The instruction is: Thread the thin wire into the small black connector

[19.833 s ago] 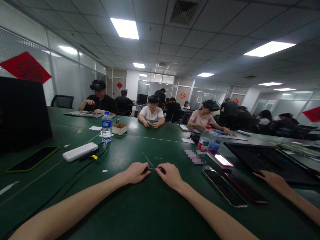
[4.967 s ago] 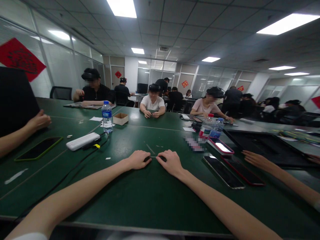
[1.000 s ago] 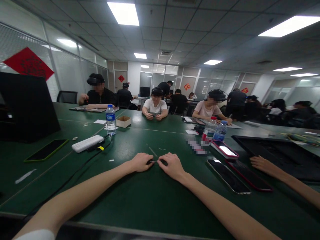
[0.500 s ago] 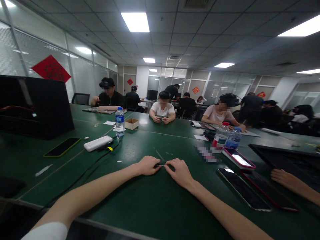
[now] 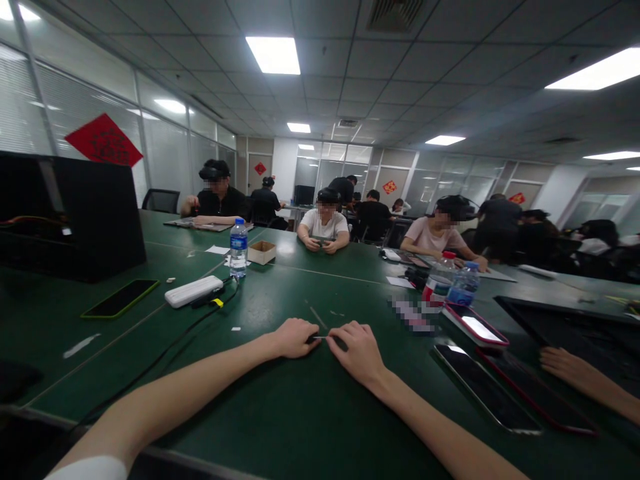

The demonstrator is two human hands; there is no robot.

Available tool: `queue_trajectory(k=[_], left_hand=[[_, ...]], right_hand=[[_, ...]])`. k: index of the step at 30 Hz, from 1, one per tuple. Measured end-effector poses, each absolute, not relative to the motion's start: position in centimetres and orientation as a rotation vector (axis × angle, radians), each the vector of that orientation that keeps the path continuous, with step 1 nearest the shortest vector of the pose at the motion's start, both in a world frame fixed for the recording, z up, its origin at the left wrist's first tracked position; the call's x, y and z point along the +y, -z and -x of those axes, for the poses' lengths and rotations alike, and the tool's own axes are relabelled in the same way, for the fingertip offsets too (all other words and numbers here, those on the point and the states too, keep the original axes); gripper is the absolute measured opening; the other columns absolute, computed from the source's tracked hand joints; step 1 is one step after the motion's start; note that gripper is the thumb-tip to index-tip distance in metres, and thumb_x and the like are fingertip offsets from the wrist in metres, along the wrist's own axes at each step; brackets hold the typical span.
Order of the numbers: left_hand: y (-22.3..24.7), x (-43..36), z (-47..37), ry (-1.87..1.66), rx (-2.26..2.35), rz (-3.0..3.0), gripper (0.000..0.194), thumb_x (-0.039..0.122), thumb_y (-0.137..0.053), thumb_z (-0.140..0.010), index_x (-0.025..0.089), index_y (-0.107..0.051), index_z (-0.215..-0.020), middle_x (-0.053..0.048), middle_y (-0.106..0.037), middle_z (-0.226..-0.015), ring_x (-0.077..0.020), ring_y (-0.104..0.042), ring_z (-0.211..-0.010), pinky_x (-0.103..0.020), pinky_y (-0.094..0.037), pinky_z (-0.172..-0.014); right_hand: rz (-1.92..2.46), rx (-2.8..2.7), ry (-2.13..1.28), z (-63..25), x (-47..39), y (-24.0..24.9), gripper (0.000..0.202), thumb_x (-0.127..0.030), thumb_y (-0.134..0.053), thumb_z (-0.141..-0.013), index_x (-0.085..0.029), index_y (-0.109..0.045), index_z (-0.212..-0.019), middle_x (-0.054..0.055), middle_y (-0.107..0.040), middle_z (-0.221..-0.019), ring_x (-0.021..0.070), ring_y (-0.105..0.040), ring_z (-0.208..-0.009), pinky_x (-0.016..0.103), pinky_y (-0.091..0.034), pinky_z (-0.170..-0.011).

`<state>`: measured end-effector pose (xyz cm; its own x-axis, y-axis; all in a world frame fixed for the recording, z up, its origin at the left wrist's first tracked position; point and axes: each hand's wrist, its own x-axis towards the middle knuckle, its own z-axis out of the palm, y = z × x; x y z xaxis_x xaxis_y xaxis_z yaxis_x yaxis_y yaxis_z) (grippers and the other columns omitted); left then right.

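Observation:
My left hand [image 5: 295,338] rests near the middle of the green table [image 5: 280,413], its fingers closed around one end of a small thin object. Facing it, my right hand [image 5: 357,353] pinches the other end between thumb and fingers. Between the fingertips a thin pale strip [image 5: 321,337] shows, with dark parts beside it under both hands. Most of this object is covered, so its kind cannot be made out.
To the left are a white power bank [image 5: 194,291] with a black cable, a green-edged phone [image 5: 121,298] and a water bottle [image 5: 239,248]. On the right lie phones [image 5: 485,387], bottles [image 5: 463,283] and another person's hand [image 5: 575,370] at a black panel. People sit opposite.
The whole view has shifted slightly. My hands keep nearly the same pose around the thin object, appearing a little lower in the picture.

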<state>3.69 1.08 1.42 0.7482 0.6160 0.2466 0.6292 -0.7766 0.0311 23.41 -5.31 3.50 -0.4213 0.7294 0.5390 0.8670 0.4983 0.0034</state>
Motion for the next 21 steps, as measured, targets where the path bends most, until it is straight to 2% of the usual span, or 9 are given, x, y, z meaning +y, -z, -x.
queue_trajectory(k=[13,21], left_hand=[[-1.52,1.12,-3.57,0.359,-1.044,2.920,0.029,0.043,-0.039,-0.092,0.020,-0.058,-0.094,-0.009,-0.068,-0.089,-0.0259,-0.066,-0.081,-0.032,-0.048,-0.067],[-1.50,1.17,-3.70,0.363,-1.024,2.930,0.027,0.041,-0.043,-0.091,0.020,-0.059,-0.092,-0.009,-0.069,-0.090,-0.0261,-0.066,-0.083,-0.033,-0.048,-0.069]], right_hand=[[1.307,-2.311,0.191,-23.84,-5.08,-3.76,0.022,-0.034,-0.049,-0.090,-0.023,-0.067,-0.094,0.003,-0.068,-0.093,0.0190,-0.058,-0.088,0.033,-0.040,-0.075],[1.268,-2.314,0.211,-24.01,-4.79,-3.47,0.024,-0.036,-0.048,-0.090,-0.023,-0.068,-0.093,0.005,-0.068,-0.092,0.0195,-0.057,-0.088,0.033,-0.038,-0.076]])
